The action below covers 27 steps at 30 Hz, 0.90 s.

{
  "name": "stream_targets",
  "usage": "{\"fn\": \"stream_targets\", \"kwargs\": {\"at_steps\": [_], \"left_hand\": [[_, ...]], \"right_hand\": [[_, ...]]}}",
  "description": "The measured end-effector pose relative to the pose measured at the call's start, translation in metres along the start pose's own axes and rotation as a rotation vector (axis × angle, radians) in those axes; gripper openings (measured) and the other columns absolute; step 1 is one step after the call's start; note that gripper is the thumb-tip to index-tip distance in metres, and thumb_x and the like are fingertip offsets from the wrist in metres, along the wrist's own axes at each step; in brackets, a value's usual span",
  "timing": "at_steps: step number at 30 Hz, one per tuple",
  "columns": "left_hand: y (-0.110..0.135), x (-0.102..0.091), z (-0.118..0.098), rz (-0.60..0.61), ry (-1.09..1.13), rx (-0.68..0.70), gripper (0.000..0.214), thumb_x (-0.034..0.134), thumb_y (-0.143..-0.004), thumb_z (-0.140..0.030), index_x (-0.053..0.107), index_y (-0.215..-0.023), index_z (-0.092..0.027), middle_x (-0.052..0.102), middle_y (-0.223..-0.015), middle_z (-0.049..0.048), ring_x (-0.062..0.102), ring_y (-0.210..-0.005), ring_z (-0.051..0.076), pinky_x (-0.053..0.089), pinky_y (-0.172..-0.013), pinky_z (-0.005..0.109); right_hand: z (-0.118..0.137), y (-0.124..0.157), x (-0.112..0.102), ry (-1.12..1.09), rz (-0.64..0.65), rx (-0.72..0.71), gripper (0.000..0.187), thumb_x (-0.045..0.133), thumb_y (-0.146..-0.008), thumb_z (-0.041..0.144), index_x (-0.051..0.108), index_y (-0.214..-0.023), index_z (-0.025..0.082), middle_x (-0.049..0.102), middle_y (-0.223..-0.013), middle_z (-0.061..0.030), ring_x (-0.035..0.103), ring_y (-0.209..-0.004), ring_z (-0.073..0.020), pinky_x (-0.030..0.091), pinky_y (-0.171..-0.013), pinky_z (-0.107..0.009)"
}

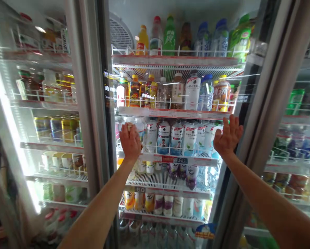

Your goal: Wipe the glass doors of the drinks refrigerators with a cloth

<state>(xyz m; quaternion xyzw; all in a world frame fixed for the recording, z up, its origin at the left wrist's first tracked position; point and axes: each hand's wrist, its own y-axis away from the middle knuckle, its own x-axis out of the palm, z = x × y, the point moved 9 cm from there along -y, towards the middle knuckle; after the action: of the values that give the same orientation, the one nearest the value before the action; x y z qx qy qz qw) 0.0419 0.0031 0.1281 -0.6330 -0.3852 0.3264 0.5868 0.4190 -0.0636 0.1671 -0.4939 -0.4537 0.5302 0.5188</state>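
Observation:
I face an open drinks fridge with white wire shelves [167, 180] full of bottles. My left hand [130, 140] reaches into the third shelf at its left end, fingers curled round something pale whose shape I cannot make out, next to white-labelled bottles [164, 136]. My right hand [229, 136] is raised at the right end of the same shelf, fingers spread and flat, holding nothing, close to the edge of the open glass door [250, 138].
Closed glass doors stand left [40, 121] and right [295, 138], with cans and bottles behind them. The top shelf [175, 60] carries coloured bottles, lower shelves small yoghurt-type drinks. A price tag strip [170, 159] runs along the third shelf's front.

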Motion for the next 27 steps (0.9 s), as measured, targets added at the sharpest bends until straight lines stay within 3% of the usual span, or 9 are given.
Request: {"fn": "stream_targets", "kwargs": {"at_steps": [2,7,9,12,17,19,20,22,27], "left_hand": [[-0.004,0.002,-0.011,-0.029,0.017,0.004,0.043,0.04,-0.088,-0.022,0.043,-0.13,-0.015,0.029,-0.145,0.0165,0.017,-0.139,0.025,0.025,-0.11,0.046],[0.021,0.045,-0.137,0.188,0.139,0.424,0.044,0.045,-0.085,-0.018,0.044,-0.13,-0.02,0.033,-0.145,0.0095,0.013,-0.14,0.024,0.023,-0.112,0.044],[0.029,0.05,-0.163,0.199,0.137,0.517,0.044,0.046,-0.085,-0.02,0.044,-0.13,-0.021,0.038,-0.142,0.0082,0.015,-0.139,0.024,0.024,-0.111,0.043],[0.024,0.038,-0.141,0.13,0.1,0.489,0.041,0.045,-0.087,-0.022,0.046,-0.127,-0.021,0.045,-0.137,0.0083,0.017,-0.139,0.021,0.023,-0.112,0.041],[-0.012,0.007,-0.008,0.032,0.016,0.045,0.039,0.041,-0.088,-0.025,0.048,-0.126,-0.019,0.04,-0.14,0.0138,0.023,-0.137,0.023,0.02,-0.112,0.044],[-0.019,-0.004,0.025,-0.05,-0.02,-0.125,0.041,0.04,-0.088,-0.025,0.047,-0.127,-0.014,0.037,-0.141,0.0181,0.024,-0.137,0.026,0.022,-0.111,0.046],[-0.02,-0.007,0.028,-0.086,-0.037,-0.162,0.041,0.039,-0.088,-0.025,0.046,-0.127,-0.012,0.036,-0.141,0.0196,0.024,-0.137,0.026,0.023,-0.11,0.047],[-0.019,-0.004,0.006,-0.105,-0.046,-0.115,0.041,0.038,-0.089,-0.023,0.045,-0.128,-0.012,0.035,-0.141,0.0192,0.021,-0.138,0.025,0.026,-0.109,0.046],[0.007,0.037,-0.121,0.102,0.071,0.357,0.04,0.043,-0.086,-0.021,0.048,-0.125,-0.019,0.036,-0.143,0.0101,0.013,-0.14,0.023,0.026,-0.111,0.043]], "right_hand": [[0.001,0.0,0.0,-0.014,-0.001,-0.007,0.053,0.032,-0.086,0.034,0.04,-0.133,0.011,0.037,-0.142,-0.0169,0.024,-0.136,-0.0288,0.019,-0.106,-0.055],[0.002,0.0,-0.005,-0.046,-0.033,-0.023,0.053,0.031,-0.087,0.034,0.042,-0.133,0.011,0.038,-0.141,-0.0175,0.027,-0.135,-0.0291,0.021,-0.106,-0.055],[0.002,0.0,-0.005,-0.039,-0.043,-0.027,0.052,0.03,-0.087,0.035,0.043,-0.133,0.012,0.038,-0.141,-0.0167,0.028,-0.135,-0.0288,0.022,-0.105,-0.054],[0.001,0.0,-0.006,-0.028,-0.055,-0.04,0.052,0.031,-0.087,0.036,0.044,-0.132,0.012,0.04,-0.14,-0.0165,0.029,-0.134,-0.0288,0.022,-0.105,-0.054],[0.001,0.001,-0.004,-0.034,-0.063,-0.042,0.052,0.031,-0.087,0.034,0.042,-0.133,0.013,0.038,-0.141,-0.0168,0.028,-0.135,-0.0288,0.02,-0.106,-0.053],[0.001,0.002,-0.005,-0.035,-0.078,-0.049,0.052,0.031,-0.087,0.034,0.041,-0.133,0.012,0.038,-0.141,-0.017,0.028,-0.134,-0.0293,0.02,-0.106,-0.054],[0.002,0.002,-0.005,-0.029,-0.086,-0.055,0.052,0.032,-0.087,0.034,0.041,-0.134,0.012,0.038,-0.141,-0.0169,0.028,-0.134,-0.0293,0.021,-0.106,-0.054],[0.003,0.002,-0.006,-0.013,-0.099,-0.067,0.051,0.033,-0.087,0.034,0.041,-0.134,0.013,0.039,-0.141,-0.0165,0.029,-0.134,-0.0292,0.022,-0.106,-0.053],[0.003,0.003,-0.009,-0.019,-0.117,-0.075,0.051,0.035,-0.086,0.031,0.044,-0.132,0.012,0.041,-0.14,-0.0172,0.032,-0.133,-0.0302,0.025,-0.104,-0.055]]}}
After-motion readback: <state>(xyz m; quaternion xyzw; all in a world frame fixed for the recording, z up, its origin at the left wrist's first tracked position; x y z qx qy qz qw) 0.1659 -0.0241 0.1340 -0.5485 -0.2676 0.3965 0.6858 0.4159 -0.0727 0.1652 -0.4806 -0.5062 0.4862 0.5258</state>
